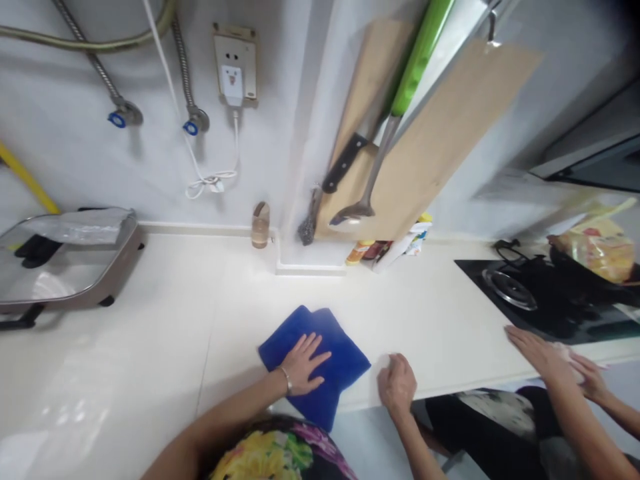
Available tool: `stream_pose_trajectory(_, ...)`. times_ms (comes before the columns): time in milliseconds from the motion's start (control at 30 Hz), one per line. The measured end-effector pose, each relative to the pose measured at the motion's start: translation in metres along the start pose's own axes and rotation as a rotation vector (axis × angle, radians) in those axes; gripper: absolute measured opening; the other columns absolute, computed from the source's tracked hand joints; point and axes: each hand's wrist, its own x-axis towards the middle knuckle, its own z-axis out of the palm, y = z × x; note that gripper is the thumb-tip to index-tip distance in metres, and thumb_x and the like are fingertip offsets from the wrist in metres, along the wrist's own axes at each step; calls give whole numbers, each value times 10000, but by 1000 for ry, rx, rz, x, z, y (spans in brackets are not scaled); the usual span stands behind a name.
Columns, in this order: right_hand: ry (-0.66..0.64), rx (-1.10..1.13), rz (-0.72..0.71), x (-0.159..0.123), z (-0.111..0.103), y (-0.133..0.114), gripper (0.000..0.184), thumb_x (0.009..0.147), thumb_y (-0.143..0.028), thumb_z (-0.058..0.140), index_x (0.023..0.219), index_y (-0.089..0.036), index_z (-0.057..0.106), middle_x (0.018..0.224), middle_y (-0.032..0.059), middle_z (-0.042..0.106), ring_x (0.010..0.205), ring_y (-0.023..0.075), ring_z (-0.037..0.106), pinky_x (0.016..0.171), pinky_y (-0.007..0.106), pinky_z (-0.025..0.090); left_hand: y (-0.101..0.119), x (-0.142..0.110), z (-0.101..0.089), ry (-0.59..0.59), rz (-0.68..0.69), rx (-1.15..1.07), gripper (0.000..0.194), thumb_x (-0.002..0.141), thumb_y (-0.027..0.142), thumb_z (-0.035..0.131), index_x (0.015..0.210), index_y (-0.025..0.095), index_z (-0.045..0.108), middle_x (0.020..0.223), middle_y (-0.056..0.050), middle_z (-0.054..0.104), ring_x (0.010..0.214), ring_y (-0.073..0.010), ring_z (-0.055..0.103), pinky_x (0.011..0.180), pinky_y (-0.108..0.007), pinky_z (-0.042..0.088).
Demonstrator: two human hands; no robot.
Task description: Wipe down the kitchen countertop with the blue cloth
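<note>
My left hand lies flat, fingers spread, on a folded blue cloth at the front edge of the white counter. One corner of the cloth hangs over the edge. My right hand rests just right of the cloth at the counter edge, fingers curled in; a small pale thing may sit under them, but I cannot make it out.
Another person's two hands rest at the counter's right end beside a black gas hob. A lidded electric pan stands at the left. Cutting boards, a knife and a ladle hang on the wall, with small bottles below.
</note>
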Motion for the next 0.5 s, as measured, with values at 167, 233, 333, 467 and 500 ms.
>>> stream_pose_trajectory(167, -104, 234, -306, -11, 1, -114, 481, 925, -246, 410, 1388, -138, 479, 1416, 176, 533, 1357, 299, 452, 1097, 545, 398, -35, -65, -20, 259, -198, 54, 620, 952, 299, 443, 1556, 230, 323, 1651, -122, 282, 1537, -282, 217, 1212, -517, 334)
stream_pose_trajectory(233, -218, 254, -383, -18, 7, -168, 523, 948, -240, 392, 1463, -155, 424, 1493, 144, 484, 1449, 292, 347, 1163, 551, 323, -49, -91, -28, 334, -342, 106, 585, 968, 303, 407, 1539, 191, 357, 1624, -140, 340, 1531, -283, 238, 1222, -526, 317)
stream_pose_trajectory(333, -446, 172, -435, -25, 16, -222, 573, 970, -301, 405, 1534, -204, 377, 1607, 101, 345, 1517, 335, 197, 1208, 606, 179, -63, -123, -39, 393, -585, 188, 571, 970, 343, 401, 1506, 145, 416, 1616, -167, 347, 1536, -316, 212, 1239, -559, 249)
stream_pose_trajectory(467, -583, 89, -460, -24, 17, -225, 572, 986, -374, 419, 1550, -304, 356, 1647, 36, 259, 1524, 339, 174, 1207, 651, 64, -71, -149, -50, 455, -868, 219, 613, 964, 394, 401, 1501, 98, 416, 1635, -208, 279, 1546, -369, 126, 1230, -612, 198)
stream_pose_trajectory(500, -586, 82, -460, -22, 15, -215, 564, 991, -376, 411, 1549, -324, 352, 1645, 21, 265, 1524, 324, 184, 1209, 650, 53, -72, -151, -51, 464, -905, 215, 624, 961, 398, 406, 1502, 87, 411, 1638, -215, 267, 1546, -374, 121, 1228, -615, 196)
